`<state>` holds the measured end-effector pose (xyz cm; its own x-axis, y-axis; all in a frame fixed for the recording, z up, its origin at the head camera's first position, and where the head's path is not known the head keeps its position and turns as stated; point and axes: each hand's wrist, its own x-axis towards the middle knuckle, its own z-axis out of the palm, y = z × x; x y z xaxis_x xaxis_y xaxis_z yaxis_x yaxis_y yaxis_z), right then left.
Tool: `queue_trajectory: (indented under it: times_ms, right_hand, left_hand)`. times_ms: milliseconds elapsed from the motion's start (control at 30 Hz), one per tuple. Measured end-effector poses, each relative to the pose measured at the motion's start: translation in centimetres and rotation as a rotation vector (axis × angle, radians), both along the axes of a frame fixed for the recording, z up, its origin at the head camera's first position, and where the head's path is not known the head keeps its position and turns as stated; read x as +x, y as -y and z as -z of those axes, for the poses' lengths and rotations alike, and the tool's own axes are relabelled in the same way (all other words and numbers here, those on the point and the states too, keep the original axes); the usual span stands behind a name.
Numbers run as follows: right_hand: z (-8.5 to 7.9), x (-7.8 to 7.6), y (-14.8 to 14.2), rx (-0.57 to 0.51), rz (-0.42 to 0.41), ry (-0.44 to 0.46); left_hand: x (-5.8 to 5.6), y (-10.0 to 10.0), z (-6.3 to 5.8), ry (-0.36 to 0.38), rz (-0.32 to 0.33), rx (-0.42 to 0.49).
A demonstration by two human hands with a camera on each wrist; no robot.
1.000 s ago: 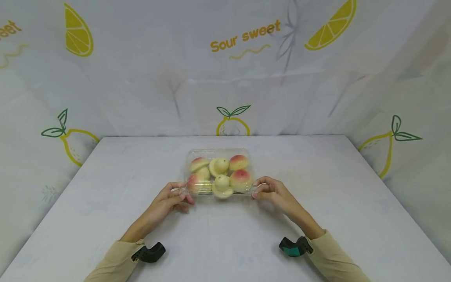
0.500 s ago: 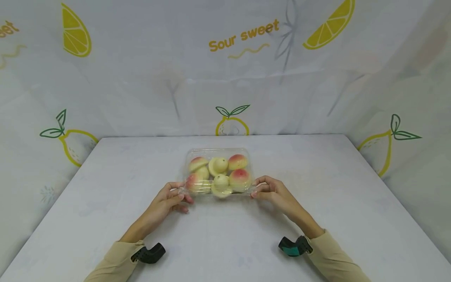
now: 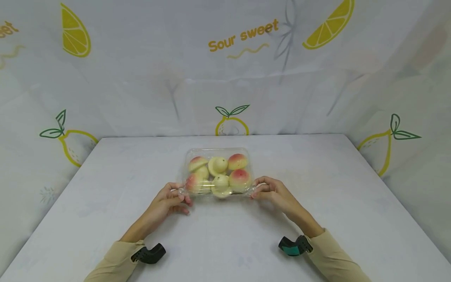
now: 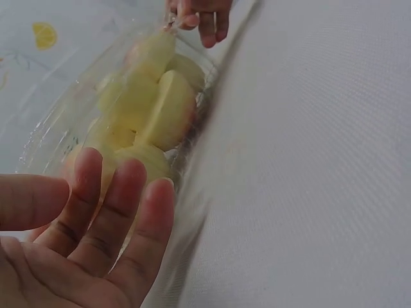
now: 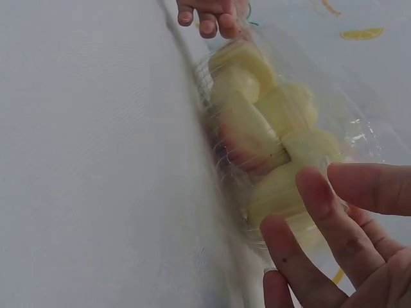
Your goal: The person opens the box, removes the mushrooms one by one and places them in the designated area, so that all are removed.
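A clear plastic clamshell box (image 3: 218, 150) lies near the middle of the table in the head view. Inside are several pale yellow pieces with pink-red skin, like peaches cut in halves (image 3: 240, 180), some with a round pit-like ball showing. My left hand (image 3: 163, 203) pinches the box's front left corner between thumb and forefinger, the other fingers spread below it. At the front right corner, my right hand (image 3: 276, 196) pinches the edge with thumb and fingers. In the left wrist view the fingers (image 4: 119, 199) partly cover the near end of the box.
The table (image 3: 225, 243) has a white cover and meets a pale backdrop (image 3: 141, 78) printed with lemons and "Sour sweet". Black bands (image 3: 149, 253) with stubby camera mounts sit on both wrists, below beige sleeves (image 3: 114, 262).
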<state>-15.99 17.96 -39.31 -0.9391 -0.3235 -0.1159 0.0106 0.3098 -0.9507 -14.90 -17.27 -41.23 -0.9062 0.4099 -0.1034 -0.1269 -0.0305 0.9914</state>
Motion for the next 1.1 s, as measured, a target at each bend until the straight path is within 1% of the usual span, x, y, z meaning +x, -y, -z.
queue_trajectory:
  times_ms: [300,567,800,967,1100]
  right_hand:
    - [0.1,0.0,-0.2,0.018,-0.021,-0.052]
    - [0.1,0.0,-0.2,0.017,-0.032,-0.036]
    - [0.0,0.1,-0.2,0.019,-0.050,-0.009]
    - [-0.2,0.1,-0.2,0.025,-0.066,0.001]
    - [-0.2,0.1,-0.2,0.021,-0.072,0.010]
  left_hand:
    - [0.1,0.1,0.2,0.011,0.021,0.030]
    - [0.0,0.2,0.3,0.029,0.033,0.082]
    - [0.0,0.7,0.4,0.020,0.082,0.122]
    - [0.1,1.0,0.3,0.034,0.113,0.168]
    - [0.1,1.1,0.1,0.051,0.110,0.163]
